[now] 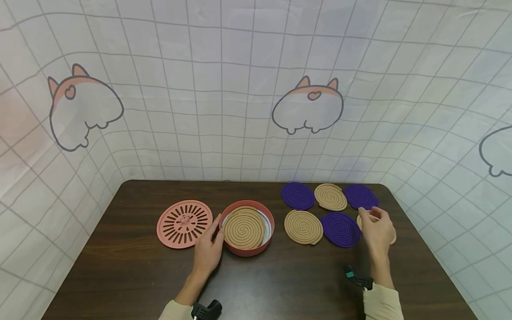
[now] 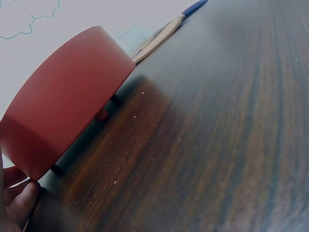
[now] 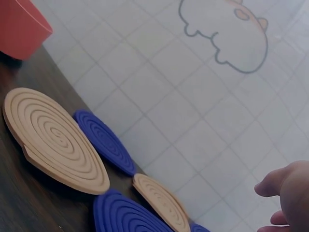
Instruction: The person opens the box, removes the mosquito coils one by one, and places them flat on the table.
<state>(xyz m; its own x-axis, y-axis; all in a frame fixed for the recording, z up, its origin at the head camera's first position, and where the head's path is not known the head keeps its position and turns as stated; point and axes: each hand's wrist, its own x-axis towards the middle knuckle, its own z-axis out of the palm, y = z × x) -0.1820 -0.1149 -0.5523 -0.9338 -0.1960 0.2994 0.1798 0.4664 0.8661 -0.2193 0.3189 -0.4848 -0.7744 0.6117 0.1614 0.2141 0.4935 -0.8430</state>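
My left hand [image 1: 208, 251] rests against the left side of a round red mosquito coil box [image 1: 272, 218], its fingers and thumb along the wall. In the left wrist view, its fingertips [image 2: 29, 191] show at the box's lower edge. A tan mosquito coil [image 1: 244, 227] lies inside the box over a pale lining. At the far right, my right hand [image 1: 378, 229] is over another tan coil [image 1: 394, 236], largely covering it. In the right wrist view, the thumb [image 3: 270, 182] stands apart from the other fingers, and nothing shows between them.
A pink slotted lid [image 1: 185, 224] lies left of the box. Right of it lie purple coils [image 1: 298, 195] [image 1: 361, 196] [image 1: 341, 229] and tan coils [image 1: 330, 197] [image 1: 303, 227] in two rows. A grid-patterned curtain [image 1: 252, 111] hangs behind the dark wooden table [image 1: 280, 284].
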